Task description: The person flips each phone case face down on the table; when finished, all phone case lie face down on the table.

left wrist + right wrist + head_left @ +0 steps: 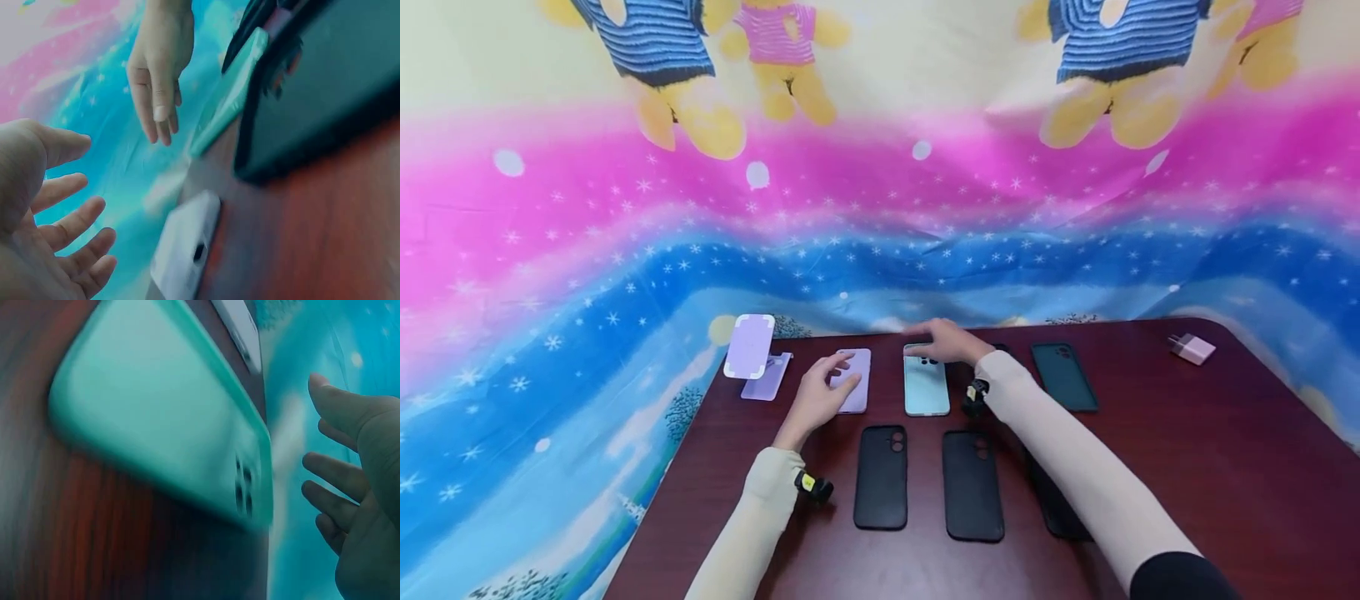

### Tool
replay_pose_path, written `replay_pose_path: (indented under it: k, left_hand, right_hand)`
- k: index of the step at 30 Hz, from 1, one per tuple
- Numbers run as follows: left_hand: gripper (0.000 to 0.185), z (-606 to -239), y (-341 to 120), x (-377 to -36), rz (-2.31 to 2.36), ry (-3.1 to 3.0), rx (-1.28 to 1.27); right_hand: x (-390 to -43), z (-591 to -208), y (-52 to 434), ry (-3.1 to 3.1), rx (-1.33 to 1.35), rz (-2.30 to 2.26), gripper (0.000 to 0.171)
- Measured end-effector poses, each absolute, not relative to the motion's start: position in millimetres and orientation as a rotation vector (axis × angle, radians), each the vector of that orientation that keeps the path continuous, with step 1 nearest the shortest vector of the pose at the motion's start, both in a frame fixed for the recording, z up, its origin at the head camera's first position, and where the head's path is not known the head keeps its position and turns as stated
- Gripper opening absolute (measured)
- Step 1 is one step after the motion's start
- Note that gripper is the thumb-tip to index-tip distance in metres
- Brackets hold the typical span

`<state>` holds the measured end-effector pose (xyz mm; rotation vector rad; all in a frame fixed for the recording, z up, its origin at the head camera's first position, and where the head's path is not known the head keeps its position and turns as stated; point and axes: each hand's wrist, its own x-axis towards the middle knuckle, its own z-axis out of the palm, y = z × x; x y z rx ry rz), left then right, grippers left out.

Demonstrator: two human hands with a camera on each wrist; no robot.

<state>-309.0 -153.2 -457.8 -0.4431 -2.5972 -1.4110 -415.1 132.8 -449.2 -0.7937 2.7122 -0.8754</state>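
My left hand [822,392] hovers by a lilac phone [859,387] in the back row, thumb and fingers spread with nothing between them. In the left wrist view the same phone [186,247] lies apart from the spread fingers. Over the top end of a mint green phone case [927,390] reaches my right hand [950,340], its fingers extended and holding nothing. The right wrist view shows the mint case [156,406] with its camera cutouts, flat on the table, and the right hand [369,481] off to its side.
Two black phone cases [881,477] [973,486] lie in the front row; a third [1058,504] is partly under my right forearm. A dark green case [1064,377] lies at back right, a charger plug [1192,348] beyond it. A lilac phone stand [750,346] stands at back left.
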Motion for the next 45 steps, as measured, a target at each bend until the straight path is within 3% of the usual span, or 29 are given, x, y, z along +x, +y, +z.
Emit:
replay_pose_path:
  k: [8, 18, 31, 36, 45]
  left_hand:
    - [0.045, -453, -130, -312, -1.489, -2.612, -0.539]
    - [0.046, -461, -106, -311, -1.371, -2.701, -0.628]
    - [0.073, -479, -85, -294, -1.123, -3.034, -0.753]
    - [0.064, -484, -78, -295, -1.008, -3.048, -0.761]
    - [0.029, -480, -77, -296, -0.971, -2.988, -0.712]
  right_hand:
    - [-414, -447, 178, 2.765, -0.757, -0.861, 0.053]
    - [-414, -455, 191, 2.756, -0.772, -0.867, 0.051]
    - [-414, -483, 186, 2.741, -0.687, -0.841, 0.042]
    - [-414, -488, 187, 2.769, -0.68, -0.862, 0.039]
    - [-420, -482, 179, 2.744, -0.694, -0.869, 0.037]
